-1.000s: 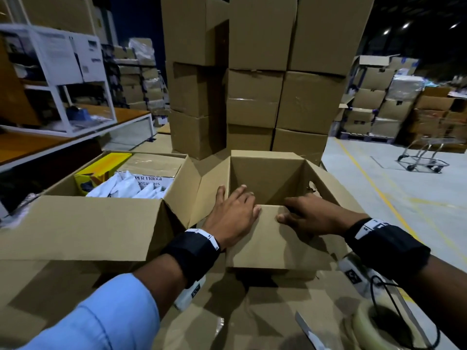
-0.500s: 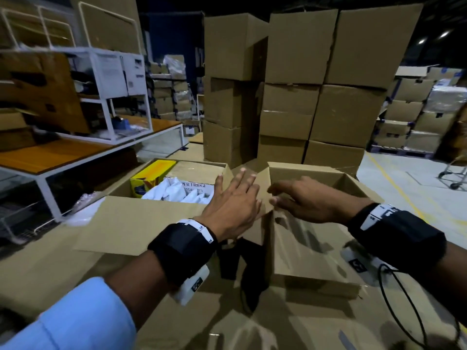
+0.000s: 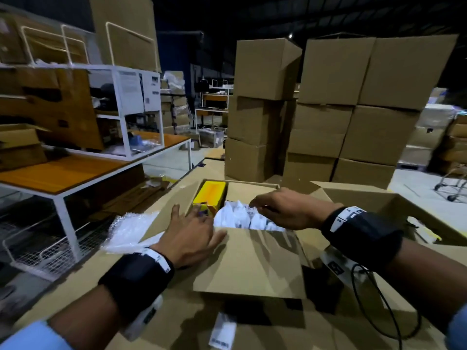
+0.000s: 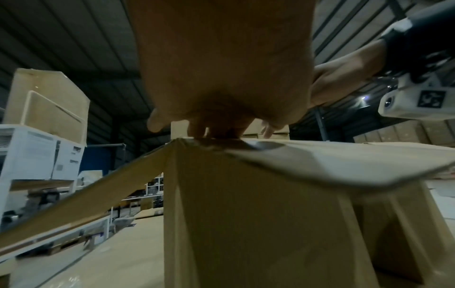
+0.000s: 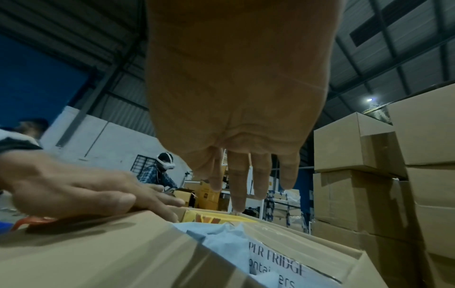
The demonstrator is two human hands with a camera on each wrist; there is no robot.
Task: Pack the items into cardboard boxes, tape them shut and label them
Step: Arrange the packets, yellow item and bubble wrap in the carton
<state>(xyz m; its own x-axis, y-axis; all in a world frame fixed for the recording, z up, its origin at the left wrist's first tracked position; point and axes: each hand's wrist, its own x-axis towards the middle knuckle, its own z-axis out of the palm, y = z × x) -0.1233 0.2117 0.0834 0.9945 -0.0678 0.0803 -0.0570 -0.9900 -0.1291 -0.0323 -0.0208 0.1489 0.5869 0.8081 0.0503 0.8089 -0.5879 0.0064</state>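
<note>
An open cardboard box [image 3: 252,261] stands in front of me, its near flap folded outward. Inside lie a yellow box [image 3: 211,195], white packets [image 3: 237,218] and a carton printed "FRIDGE" [image 5: 278,267]. My left hand [image 3: 192,231] rests with spread fingers on the box's near left corner; in the left wrist view its fingertips [image 4: 197,132] touch the corner edge. My right hand [image 3: 283,210] hovers over the contents with straight fingers [image 5: 246,175] and holds nothing. In the right wrist view the left hand [image 5: 81,191] lies flat on the flap.
A second, empty box [image 3: 374,205] stands open to the right. Bubble wrap [image 3: 131,228] lies to the left, beside a white-framed table [image 3: 63,173]. Tall stacked cartons [image 3: 328,109] rise behind. A white label strip [image 3: 222,332] lies near me. Another person [image 5: 162,171] works far off.
Both hands have left the empty box and moved left to the filled box. My view has swung left and up with them.
</note>
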